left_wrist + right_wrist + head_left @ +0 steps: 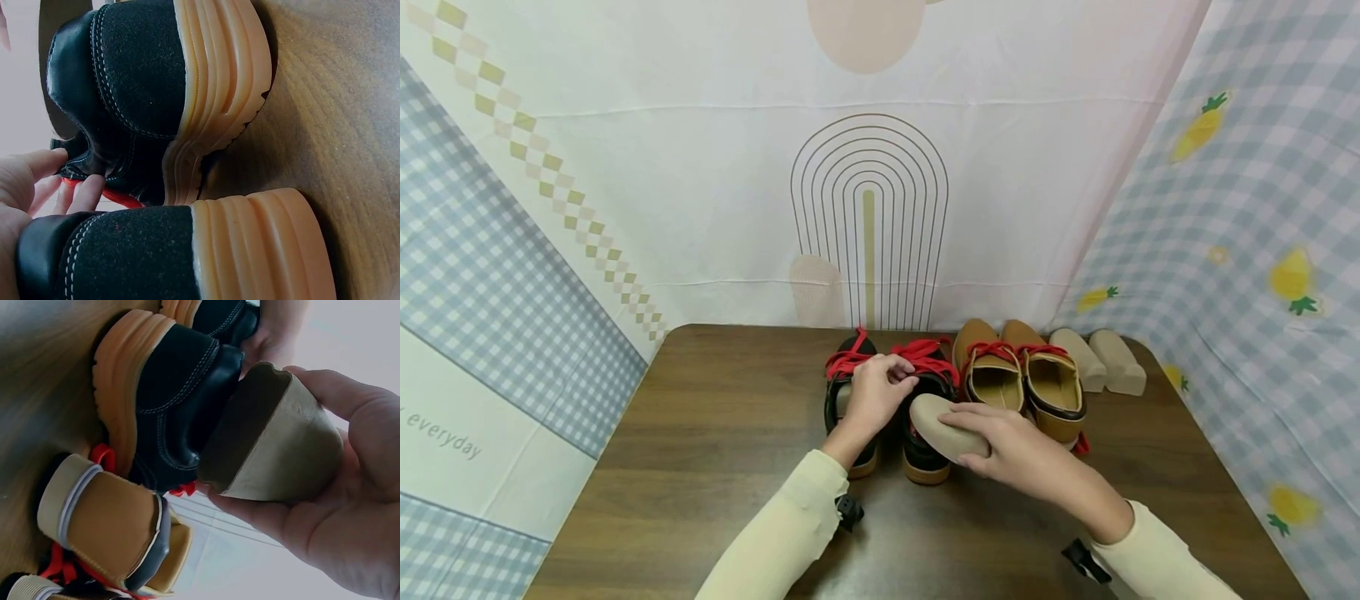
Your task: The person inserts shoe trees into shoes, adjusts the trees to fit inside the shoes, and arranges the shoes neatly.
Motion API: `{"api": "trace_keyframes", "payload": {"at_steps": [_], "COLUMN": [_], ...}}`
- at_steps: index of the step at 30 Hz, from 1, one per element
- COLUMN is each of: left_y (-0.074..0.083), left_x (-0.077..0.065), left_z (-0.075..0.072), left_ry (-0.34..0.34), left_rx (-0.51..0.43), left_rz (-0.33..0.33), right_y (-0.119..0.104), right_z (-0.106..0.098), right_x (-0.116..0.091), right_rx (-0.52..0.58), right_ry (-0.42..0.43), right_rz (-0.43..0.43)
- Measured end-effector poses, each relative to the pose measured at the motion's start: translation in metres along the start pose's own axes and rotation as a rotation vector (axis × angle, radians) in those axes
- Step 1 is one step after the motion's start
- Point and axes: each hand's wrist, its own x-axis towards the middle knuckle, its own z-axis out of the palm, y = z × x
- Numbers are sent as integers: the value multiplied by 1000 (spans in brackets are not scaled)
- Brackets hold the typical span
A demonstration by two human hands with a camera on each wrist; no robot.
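Note:
A pair of black shoes with red laces and tan soles stands on the table, heels toward me. My left hand [877, 390] is at the opening of the right black shoe [140, 69], thumb and fingers pinching its edge near the laces. My right hand [1018, 446] grips a beige molded shoe insert [943, 425], its hollow side showing in the right wrist view, just above that shoe's heel. Inside the left black shoe [863, 461], something beige shows, partly hidden by my left wrist.
To the right stand two brown shoes [1055, 387] with red laces, their openings toward me. Beyond them, two more beige inserts [1116, 364] lie at the table's back right corner. A printed cloth [715, 208] hangs behind the wooden table [722, 433].

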Motion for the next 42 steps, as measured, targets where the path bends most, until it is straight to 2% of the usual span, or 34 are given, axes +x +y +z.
{"api": "trace_keyframes", "payload": {"at_steps": [6, 13, 20, 27, 42], "left_y": [-1, -1, -1, 0, -1], "left_x": [0, -1, 0, -1, 0], "left_z": [1, 1, 0, 0, 0], "left_ry": [4, 6, 7, -7, -12], "left_rx": [-12, -7, -4, 5, 7], "left_rz": [14, 19, 33, 18, 25], "right_y": [-8, -14, -21, -31, -44], "right_z": [1, 1, 6, 17, 30], "right_x": [9, 17, 21, 25, 47], "right_rx": [-15, -49, -85, -188, -400], "right_ry": [14, 11, 50, 80, 159], "right_rz": [56, 80, 102, 171, 156]}}
